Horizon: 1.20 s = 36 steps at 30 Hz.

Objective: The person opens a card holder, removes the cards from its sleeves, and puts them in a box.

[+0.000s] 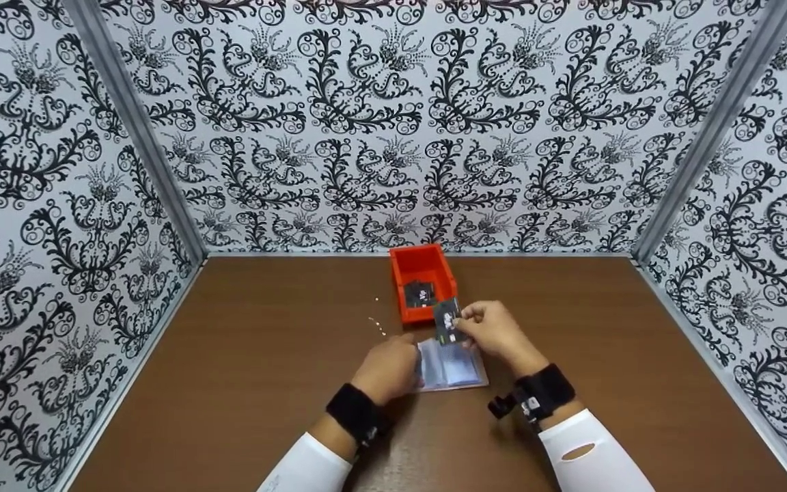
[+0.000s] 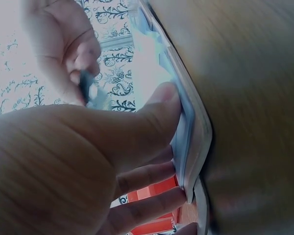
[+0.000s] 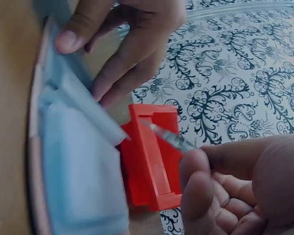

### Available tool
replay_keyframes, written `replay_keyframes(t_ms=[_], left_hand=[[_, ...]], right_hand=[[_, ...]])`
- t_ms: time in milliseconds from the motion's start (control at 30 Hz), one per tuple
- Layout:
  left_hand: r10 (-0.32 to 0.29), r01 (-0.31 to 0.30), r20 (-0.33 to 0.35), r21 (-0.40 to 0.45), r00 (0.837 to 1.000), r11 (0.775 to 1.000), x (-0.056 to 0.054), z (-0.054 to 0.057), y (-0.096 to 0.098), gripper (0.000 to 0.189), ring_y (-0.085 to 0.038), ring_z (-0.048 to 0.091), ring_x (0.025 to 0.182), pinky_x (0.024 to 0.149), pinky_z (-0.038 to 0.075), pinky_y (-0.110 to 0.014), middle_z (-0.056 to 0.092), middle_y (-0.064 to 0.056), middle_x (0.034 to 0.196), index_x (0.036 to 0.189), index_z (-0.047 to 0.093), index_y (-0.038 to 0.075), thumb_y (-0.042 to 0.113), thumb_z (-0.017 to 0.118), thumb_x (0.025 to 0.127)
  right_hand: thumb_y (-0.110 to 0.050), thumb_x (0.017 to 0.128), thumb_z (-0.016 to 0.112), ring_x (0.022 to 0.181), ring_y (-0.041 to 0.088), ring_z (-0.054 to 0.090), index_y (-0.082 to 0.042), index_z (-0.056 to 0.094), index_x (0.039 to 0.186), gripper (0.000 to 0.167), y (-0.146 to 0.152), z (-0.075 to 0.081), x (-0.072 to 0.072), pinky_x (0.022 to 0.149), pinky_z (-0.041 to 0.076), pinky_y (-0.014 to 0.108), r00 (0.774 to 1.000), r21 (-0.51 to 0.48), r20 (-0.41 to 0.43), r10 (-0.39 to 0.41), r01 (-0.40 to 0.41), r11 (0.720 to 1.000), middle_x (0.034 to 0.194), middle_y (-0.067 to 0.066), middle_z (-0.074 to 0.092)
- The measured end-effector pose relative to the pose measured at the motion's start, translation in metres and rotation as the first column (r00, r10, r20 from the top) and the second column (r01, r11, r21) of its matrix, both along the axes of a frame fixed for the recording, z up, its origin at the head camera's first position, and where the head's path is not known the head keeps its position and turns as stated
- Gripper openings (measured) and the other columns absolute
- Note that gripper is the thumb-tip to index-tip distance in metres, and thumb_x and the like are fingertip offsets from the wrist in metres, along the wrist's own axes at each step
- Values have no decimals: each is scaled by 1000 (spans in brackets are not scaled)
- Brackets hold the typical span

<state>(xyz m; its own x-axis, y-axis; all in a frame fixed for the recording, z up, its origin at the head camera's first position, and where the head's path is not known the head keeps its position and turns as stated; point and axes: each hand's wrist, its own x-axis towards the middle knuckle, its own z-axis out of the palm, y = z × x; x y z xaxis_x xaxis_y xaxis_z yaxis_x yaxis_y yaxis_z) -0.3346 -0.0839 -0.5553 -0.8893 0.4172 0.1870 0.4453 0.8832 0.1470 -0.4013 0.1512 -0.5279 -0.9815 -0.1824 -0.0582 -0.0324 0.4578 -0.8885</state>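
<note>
My right hand (image 1: pixel 496 331) pinches a dark printed card (image 1: pixel 445 321) between thumb and fingers, raised over the far side of an open card holder (image 1: pixel 463 369). Seen edge-on in the right wrist view, the card (image 3: pixel 174 139) is tilted and slightly blurred. The holder has clear plastic sleeves (image 3: pixel 85 166) and a pinkish cover, and lies spread on the table. At its left edge, my left hand (image 1: pixel 387 369) grips it, the thumb (image 2: pixel 164 100) on the inner sleeves. In the head view the back of that hand hides part of the left side.
Behind the holder stands a red open bin (image 1: pixel 427 258) with several dark cards (image 1: pixel 421 294) inside. The brown table (image 1: pixel 264 355) meets patterned walls (image 1: pixel 380 137) at the back and sides. Small pale marks (image 1: pixel 378 326) show on the table left of the bin.
</note>
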Motion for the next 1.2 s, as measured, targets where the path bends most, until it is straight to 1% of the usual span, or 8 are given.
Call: replay_keyframes(t_ms=[133,233,367,567,900,967,1100,1200], left_hand=[[-6,5,-18,-36,1000,999,1,-1,1,31,-31,76,97,84,67,-46,75,-3,112,94,84,8,31,100,81],[-6,6,-19,-45,1000,999,2,-2,1,32,-31,75,99,85,66,-46,76,-4,114,98,85,8,31,99,83],[-2,1,-25,-34,1000,999,3,-2,0,30,-30,74,98,82,66,-46,76,-4,116,98,85,8,31,99,83],[-8,8,-41,-19,999,1000,4,-2,1,25,-29,72,94,77,65,-46,75,-4,112,93,84,9,28,97,82],[-8,7,-36,-37,999,999,1,0,0,24,-30,72,90,74,64,-47,73,-5,107,93,84,9,27,95,83],[-7,6,-38,-37,999,999,1,0,0,24,-30,72,90,74,64,-47,73,-5,107,93,84,8,27,95,83],[-6,4,-40,-41,999,999,2,0,1,24,-29,74,96,78,66,-46,75,-4,111,92,84,9,27,96,81],[-4,2,-36,-43,999,999,3,0,2,25,-29,75,101,81,66,-46,76,-3,114,93,84,9,27,97,81]], right_hand=[[-8,102,80,62,14,71,2,76,114,16,-5,10,-7,66,67,37,1000,-60,-4,-2,2,998,91,12,79],[-7,103,79,67,14,72,1,75,120,19,-11,22,-15,74,70,42,1000,-39,16,-5,5,999,96,13,80],[-5,102,77,70,15,72,2,74,124,23,-20,33,-28,74,68,37,1000,-12,21,8,-8,1000,98,14,80],[2,101,71,68,15,71,4,74,122,21,-29,41,-46,70,65,31,1000,-9,25,9,-9,1000,93,11,76],[5,99,73,76,24,80,6,77,113,15,-52,48,-76,85,71,45,999,140,-12,-34,36,989,108,24,80],[7,98,73,77,25,82,8,77,113,15,-57,46,-80,84,71,44,999,170,-14,-42,44,984,113,28,80],[7,95,74,70,20,81,7,78,109,14,-66,39,-83,71,69,33,998,250,-31,-46,52,967,119,30,79],[4,93,75,63,14,75,2,79,94,5,-71,34,-85,59,64,25,995,353,-98,-16,50,934,108,23,81]])
